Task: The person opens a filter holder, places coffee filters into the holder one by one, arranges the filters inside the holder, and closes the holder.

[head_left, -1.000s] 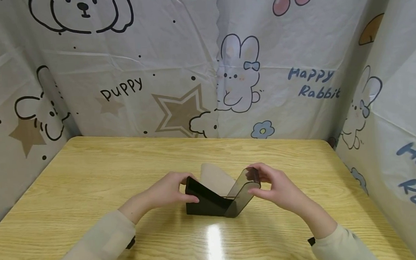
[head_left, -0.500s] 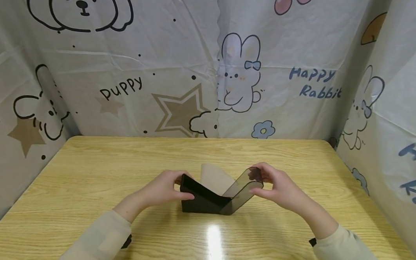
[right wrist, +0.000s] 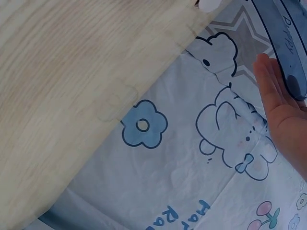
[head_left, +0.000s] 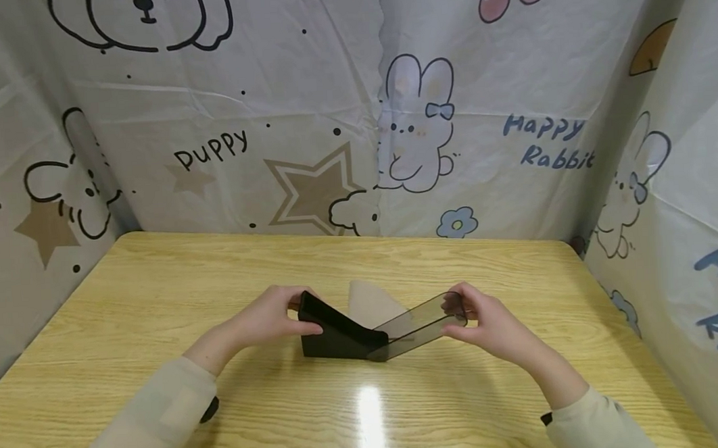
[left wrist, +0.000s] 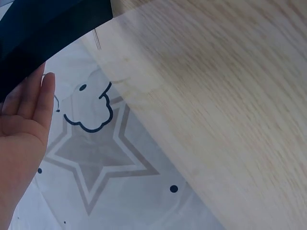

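Note:
A black box [head_left: 336,335] with a slanting top edge is near the middle of the table in the head view. Its smoky see-through lid [head_left: 421,321] leans up and away to the right, joined to the box at the low end. My left hand [head_left: 269,318] grips the tall left end of the box, thumb on the near side. The free end of the lid is pinched by my right hand [head_left: 489,322]. Behind both lies a tan, fan-shaped paper [head_left: 369,302], partly hidden, resembling a coffee filter. The left wrist view shows fingers [left wrist: 31,98] against the dark box.
The wood-grain table [head_left: 173,281] has a bright light reflection near its front. A white cloth curtain [head_left: 206,90] with cartoon animals and lettering hangs behind it and along both sides.
The lid has swung lower and farther open to the right. My left hand has shifted left with the box, and my right hand slightly right with the lid's end. The tan paper has barely moved.

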The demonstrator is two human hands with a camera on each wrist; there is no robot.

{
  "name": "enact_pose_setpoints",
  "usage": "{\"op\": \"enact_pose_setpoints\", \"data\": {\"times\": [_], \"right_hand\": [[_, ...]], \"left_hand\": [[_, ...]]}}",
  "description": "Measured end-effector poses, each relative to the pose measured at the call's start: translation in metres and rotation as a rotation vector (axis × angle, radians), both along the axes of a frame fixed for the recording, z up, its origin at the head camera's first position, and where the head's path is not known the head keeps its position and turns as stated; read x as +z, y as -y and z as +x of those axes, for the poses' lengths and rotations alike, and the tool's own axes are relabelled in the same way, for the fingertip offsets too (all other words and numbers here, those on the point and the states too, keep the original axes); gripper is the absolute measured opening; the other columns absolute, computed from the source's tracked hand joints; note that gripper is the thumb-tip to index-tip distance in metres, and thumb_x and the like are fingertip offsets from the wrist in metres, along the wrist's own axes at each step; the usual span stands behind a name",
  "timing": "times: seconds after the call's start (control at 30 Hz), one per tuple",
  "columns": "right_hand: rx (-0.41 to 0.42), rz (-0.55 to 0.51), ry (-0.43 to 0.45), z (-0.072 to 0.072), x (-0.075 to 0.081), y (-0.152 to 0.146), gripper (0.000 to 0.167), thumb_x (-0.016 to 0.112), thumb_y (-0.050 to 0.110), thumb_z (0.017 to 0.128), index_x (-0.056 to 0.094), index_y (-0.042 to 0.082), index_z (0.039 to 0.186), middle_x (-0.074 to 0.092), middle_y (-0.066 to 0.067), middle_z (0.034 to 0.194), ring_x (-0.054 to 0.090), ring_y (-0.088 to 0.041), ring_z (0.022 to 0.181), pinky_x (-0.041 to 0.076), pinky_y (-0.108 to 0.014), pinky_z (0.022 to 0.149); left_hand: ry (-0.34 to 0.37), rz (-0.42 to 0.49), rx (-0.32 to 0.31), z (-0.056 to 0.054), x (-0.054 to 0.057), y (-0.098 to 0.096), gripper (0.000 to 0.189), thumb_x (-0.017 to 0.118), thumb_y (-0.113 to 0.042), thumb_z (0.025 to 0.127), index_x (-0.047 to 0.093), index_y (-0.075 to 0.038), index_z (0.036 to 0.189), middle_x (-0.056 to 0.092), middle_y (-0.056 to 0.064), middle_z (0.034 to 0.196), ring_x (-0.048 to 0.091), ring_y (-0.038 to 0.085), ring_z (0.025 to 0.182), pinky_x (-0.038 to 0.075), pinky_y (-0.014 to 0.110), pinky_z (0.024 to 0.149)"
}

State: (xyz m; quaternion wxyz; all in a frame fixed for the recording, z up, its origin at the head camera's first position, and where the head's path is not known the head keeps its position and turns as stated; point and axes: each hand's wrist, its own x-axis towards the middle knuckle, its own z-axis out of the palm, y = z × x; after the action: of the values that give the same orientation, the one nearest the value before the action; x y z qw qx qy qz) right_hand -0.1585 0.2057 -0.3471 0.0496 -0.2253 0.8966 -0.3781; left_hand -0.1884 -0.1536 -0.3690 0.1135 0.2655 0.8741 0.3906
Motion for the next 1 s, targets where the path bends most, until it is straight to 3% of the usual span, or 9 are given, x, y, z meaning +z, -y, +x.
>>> {"op": "enact_pose_setpoints", "data": {"times": [0.27,0.47,0.6,0.77,0.87,1.0], "right_hand": [[0.022,0.034,0.028,-0.002,-0.001,-0.005,0.048,0.071,0.02,0.083,0.049,0.001,0.121,0.06,-0.014,0.114,0.058,-0.027,0.106,0.048,-0.041,0.09],[0.074,0.216,0.081,-0.013,-0.011,-0.011,0.054,0.069,0.009,0.083,0.045,-0.003,0.13,0.055,-0.02,0.126,0.05,-0.038,0.12,0.041,-0.053,0.097],[0.142,0.35,-0.078,-0.028,-0.022,-0.004,0.044,0.064,0.004,0.085,0.051,-0.005,0.126,0.055,-0.023,0.126,0.05,-0.041,0.118,0.042,-0.052,0.096],[0.323,0.52,-0.286,-0.038,-0.026,0.021,0.042,0.052,0.008,0.092,0.049,-0.003,0.132,0.045,-0.027,0.138,0.041,-0.047,0.126,0.036,-0.056,0.101],[0.374,0.657,-0.35,-0.037,-0.024,0.035,0.039,0.046,0.018,0.097,0.052,0.003,0.132,0.047,-0.023,0.138,0.043,-0.046,0.126,0.038,-0.053,0.1],[0.392,0.697,-0.387,-0.035,-0.025,0.038,0.037,0.047,0.021,0.096,0.056,0.006,0.129,0.053,-0.019,0.133,0.048,-0.04,0.123,0.04,-0.048,0.1]], "left_hand": [[0.014,0.006,-0.014,-0.002,0.0,0.001,0.029,0.075,-0.03,0.078,0.063,-0.016,0.1,0.069,-0.003,0.098,0.064,0.018,0.1,0.047,0.044,0.092],[0.017,0.008,-0.026,-0.001,0.001,0.002,0.029,0.074,-0.031,0.079,0.063,-0.016,0.101,0.068,-0.003,0.099,0.064,0.02,0.101,0.046,0.046,0.092],[0.014,0.008,-0.023,-0.001,0.001,0.004,0.029,0.074,-0.03,0.079,0.063,-0.015,0.101,0.068,-0.002,0.098,0.064,0.021,0.101,0.046,0.046,0.092],[0.016,0.008,-0.024,0.0,0.0,0.005,0.03,0.074,-0.031,0.079,0.063,-0.015,0.101,0.069,-0.002,0.099,0.064,0.021,0.101,0.046,0.046,0.092],[0.017,0.009,-0.025,0.0,-0.001,0.004,0.03,0.074,-0.031,0.079,0.063,-0.015,0.101,0.069,-0.002,0.099,0.064,0.021,0.102,0.046,0.047,0.093],[0.016,0.01,-0.024,0.0,0.001,0.003,0.029,0.074,-0.031,0.079,0.063,-0.015,0.101,0.069,-0.002,0.1,0.063,0.022,0.103,0.045,0.048,0.094]]}}
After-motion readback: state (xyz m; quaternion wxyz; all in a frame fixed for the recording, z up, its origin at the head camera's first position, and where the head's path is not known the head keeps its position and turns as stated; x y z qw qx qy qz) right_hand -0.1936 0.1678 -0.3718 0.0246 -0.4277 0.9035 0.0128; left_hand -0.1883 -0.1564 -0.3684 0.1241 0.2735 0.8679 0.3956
